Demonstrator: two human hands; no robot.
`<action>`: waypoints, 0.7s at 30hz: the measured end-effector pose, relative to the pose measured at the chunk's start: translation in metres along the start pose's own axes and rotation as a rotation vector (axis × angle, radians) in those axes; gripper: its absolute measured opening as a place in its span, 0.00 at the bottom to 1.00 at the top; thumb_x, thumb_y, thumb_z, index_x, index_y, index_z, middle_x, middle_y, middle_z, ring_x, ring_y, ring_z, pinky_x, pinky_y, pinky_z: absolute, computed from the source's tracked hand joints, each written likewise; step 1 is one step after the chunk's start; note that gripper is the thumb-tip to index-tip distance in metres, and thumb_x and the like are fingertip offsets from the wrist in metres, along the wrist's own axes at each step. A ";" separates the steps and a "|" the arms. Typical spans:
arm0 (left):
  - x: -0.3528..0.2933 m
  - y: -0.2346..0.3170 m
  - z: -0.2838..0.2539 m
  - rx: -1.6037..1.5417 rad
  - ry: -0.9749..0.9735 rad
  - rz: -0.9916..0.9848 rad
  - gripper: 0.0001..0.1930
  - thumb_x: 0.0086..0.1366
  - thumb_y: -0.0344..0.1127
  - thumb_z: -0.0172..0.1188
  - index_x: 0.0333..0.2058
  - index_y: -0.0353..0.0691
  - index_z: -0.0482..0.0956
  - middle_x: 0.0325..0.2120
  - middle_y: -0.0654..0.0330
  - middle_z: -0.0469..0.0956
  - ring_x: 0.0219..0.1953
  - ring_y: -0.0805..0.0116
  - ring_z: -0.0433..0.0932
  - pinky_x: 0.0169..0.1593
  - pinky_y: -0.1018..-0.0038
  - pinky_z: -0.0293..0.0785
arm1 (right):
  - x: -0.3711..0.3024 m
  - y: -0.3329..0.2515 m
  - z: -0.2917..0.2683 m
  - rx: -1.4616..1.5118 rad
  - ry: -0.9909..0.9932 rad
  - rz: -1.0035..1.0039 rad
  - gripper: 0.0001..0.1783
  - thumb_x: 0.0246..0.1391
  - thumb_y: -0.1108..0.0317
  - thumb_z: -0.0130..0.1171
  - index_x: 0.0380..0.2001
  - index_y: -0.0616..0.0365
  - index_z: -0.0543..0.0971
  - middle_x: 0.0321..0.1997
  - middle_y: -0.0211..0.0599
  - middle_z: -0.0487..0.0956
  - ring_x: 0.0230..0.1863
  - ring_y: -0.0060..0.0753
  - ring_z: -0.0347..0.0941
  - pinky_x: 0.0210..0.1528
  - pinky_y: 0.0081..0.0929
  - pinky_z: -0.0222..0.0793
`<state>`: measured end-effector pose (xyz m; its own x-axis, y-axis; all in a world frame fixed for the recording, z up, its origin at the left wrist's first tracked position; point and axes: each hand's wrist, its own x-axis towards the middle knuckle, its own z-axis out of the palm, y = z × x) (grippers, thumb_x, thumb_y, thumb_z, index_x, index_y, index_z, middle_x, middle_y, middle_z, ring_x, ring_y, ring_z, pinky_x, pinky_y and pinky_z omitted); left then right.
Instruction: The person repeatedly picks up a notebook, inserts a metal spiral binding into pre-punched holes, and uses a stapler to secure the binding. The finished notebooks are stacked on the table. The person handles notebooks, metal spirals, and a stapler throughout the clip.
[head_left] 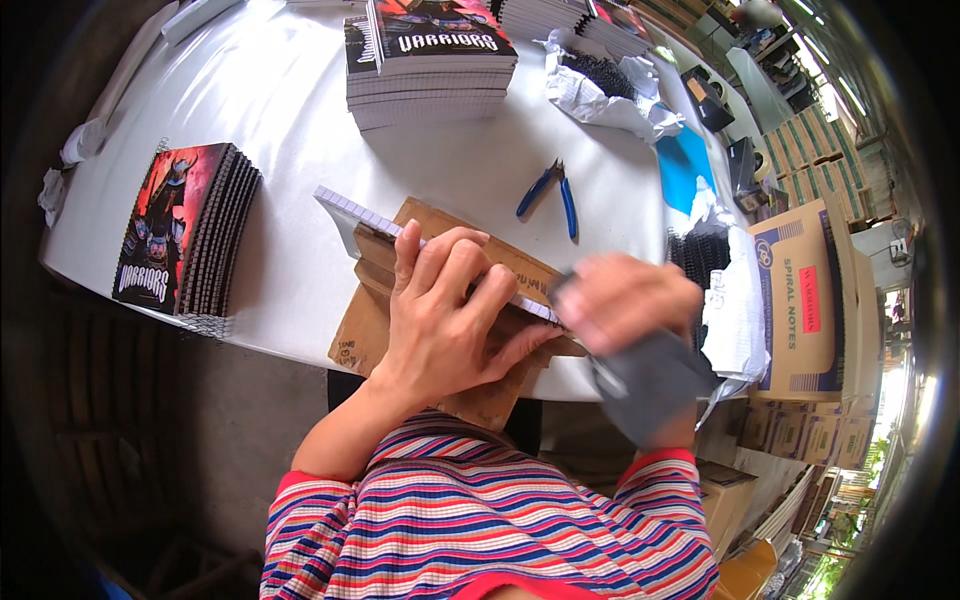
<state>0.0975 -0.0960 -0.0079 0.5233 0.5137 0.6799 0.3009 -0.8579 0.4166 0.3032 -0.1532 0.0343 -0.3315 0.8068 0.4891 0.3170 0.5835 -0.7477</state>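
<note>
White surface (280,120) runs bare between the stacked notebooks (430,65) and blue pliers (550,195). At its near edge, left hand (450,320) presses flat, fingers spread, on a grid-paper notebook (345,215) over cardboard (440,290). Right hand (625,300), blurred, grips a dark cover sheet (655,385).

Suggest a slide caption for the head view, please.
Left hand pressing a notebook onto cardboard; blurred right hand holding a dark sheet.

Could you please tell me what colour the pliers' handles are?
Blue; the pliers show clearly in the head view.
</note>
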 end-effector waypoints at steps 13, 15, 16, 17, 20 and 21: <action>0.001 -0.007 0.003 -0.115 0.091 0.019 0.35 0.45 0.52 0.67 0.49 0.41 0.66 0.33 0.60 0.70 0.44 0.60 0.69 0.62 0.53 0.40 | 0.019 -0.002 0.016 0.220 0.036 -0.166 0.10 0.37 0.75 0.63 0.29 0.53 0.83 0.31 0.37 0.79 0.34 0.34 0.72 0.37 0.27 0.67; 0.002 -0.011 -0.011 0.060 0.023 -0.064 0.33 0.39 0.56 0.69 0.42 0.43 0.72 0.35 0.59 0.68 0.48 0.57 0.64 0.60 0.49 0.40 | 0.023 0.032 0.003 -0.269 -0.072 0.074 0.10 0.39 0.74 0.63 0.30 0.56 0.82 0.32 0.38 0.79 0.32 0.34 0.73 0.37 0.28 0.68; 0.003 -0.019 -0.016 0.127 0.046 -0.100 0.32 0.37 0.57 0.69 0.39 0.44 0.73 0.36 0.59 0.67 0.50 0.55 0.63 0.59 0.48 0.41 | 0.014 0.031 0.002 -0.103 0.052 0.034 0.10 0.39 0.74 0.62 0.30 0.57 0.82 0.32 0.38 0.79 0.32 0.33 0.73 0.37 0.28 0.67; 0.006 -0.026 -0.021 0.193 0.068 -0.137 0.31 0.35 0.58 0.70 0.36 0.44 0.75 0.36 0.59 0.67 0.51 0.54 0.61 0.58 0.47 0.41 | 0.008 0.029 0.002 0.065 0.174 -0.005 0.10 0.39 0.74 0.62 0.30 0.58 0.82 0.32 0.38 0.79 0.32 0.32 0.73 0.37 0.27 0.67; 0.004 -0.040 -0.023 0.069 0.109 -0.143 0.30 0.30 0.59 0.71 0.28 0.43 0.76 0.37 0.56 0.63 0.50 0.52 0.57 0.54 0.52 0.49 | 0.032 0.017 0.016 0.010 0.007 -0.144 0.05 0.41 0.71 0.62 0.26 0.57 0.82 0.28 0.35 0.78 0.30 0.28 0.72 0.35 0.24 0.66; 0.007 -0.041 -0.023 0.020 0.138 -0.119 0.31 0.29 0.59 0.71 0.28 0.43 0.76 0.37 0.56 0.63 0.50 0.52 0.58 0.53 0.53 0.51 | 0.036 0.028 0.014 -0.200 -0.060 0.014 0.05 0.41 0.70 0.63 0.25 0.57 0.83 0.27 0.36 0.78 0.29 0.27 0.72 0.35 0.24 0.66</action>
<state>0.0709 -0.0575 -0.0066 0.3691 0.6072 0.7036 0.3706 -0.7904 0.4878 0.2874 -0.1095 0.0243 -0.3760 0.8114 0.4475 0.4904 0.5840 -0.6469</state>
